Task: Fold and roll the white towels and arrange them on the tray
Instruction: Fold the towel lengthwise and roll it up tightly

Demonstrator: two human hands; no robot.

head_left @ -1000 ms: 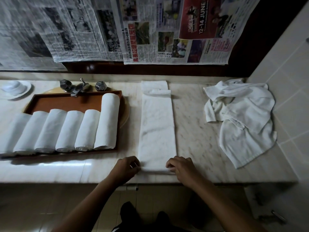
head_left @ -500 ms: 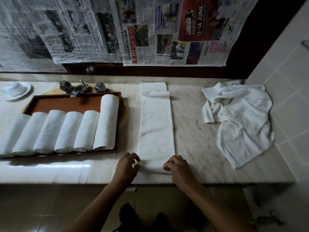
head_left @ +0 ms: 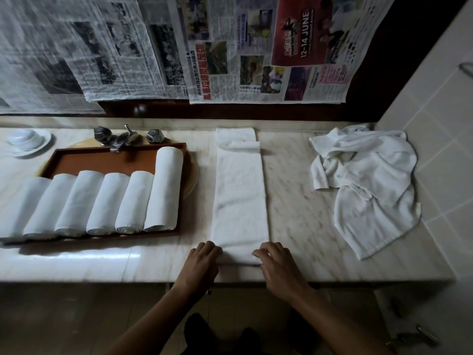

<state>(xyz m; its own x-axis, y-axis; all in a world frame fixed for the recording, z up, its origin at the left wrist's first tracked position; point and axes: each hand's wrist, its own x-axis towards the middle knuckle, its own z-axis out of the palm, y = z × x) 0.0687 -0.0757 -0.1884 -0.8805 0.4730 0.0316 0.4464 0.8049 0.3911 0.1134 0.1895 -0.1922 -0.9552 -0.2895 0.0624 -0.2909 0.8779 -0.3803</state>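
Note:
A white towel folded into a long strip [head_left: 239, 190] lies on the marble counter, running from the back wall toward me. Its near end is curled into a small roll. My left hand [head_left: 202, 262] holds the roll's left end and my right hand [head_left: 275, 265] holds its right end, fingers bent over the cloth. A brown wooden tray [head_left: 102, 157] to the left carries several rolled white towels [head_left: 163, 188] laid side by side. A heap of unfolded white towels [head_left: 366, 180] lies at the right of the counter.
A metal tap with two faceted knobs [head_left: 125, 137] stands behind the tray. A white dish [head_left: 27, 139] sits at the far left. Newspaper sheets [head_left: 230, 47] hang on the back wall. A tiled wall [head_left: 440, 124] bounds the counter on the right.
The near end of the strip has been turned over into a slightly thicker roll. Both hands have shifted a little forward along the towel.

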